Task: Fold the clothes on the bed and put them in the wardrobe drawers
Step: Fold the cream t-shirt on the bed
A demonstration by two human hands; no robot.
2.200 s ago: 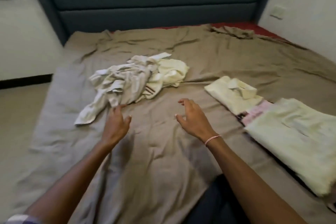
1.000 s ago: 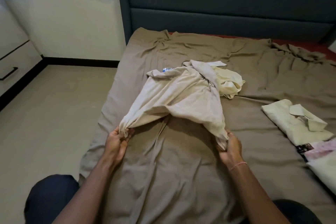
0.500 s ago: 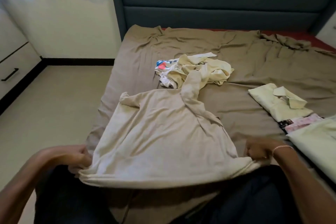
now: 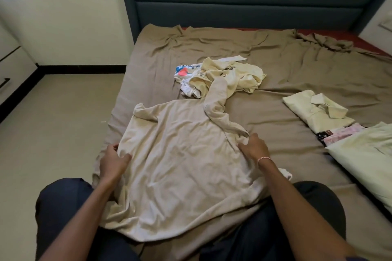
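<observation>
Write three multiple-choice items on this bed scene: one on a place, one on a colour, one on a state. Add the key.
1. Where does the folded pale yellow collared shirt lie from the cream long-sleeved cloth shirt?
A. to its right
B. on the floor
C. against the headboard

2. What colour is the wrinkled cloth bedsheet?
A. white
B. brown
C. green

3. How is the cream shirt?
A. folded into a square
B. rolled up
C. spread open, gripped at its sides by the left hand and the right hand

Key: 1 A, the folded shirt lies right of the spread one; 2 B, the sheet is brown all over; 3 C, the shirt's body lies open with a hand holding each side.
</observation>
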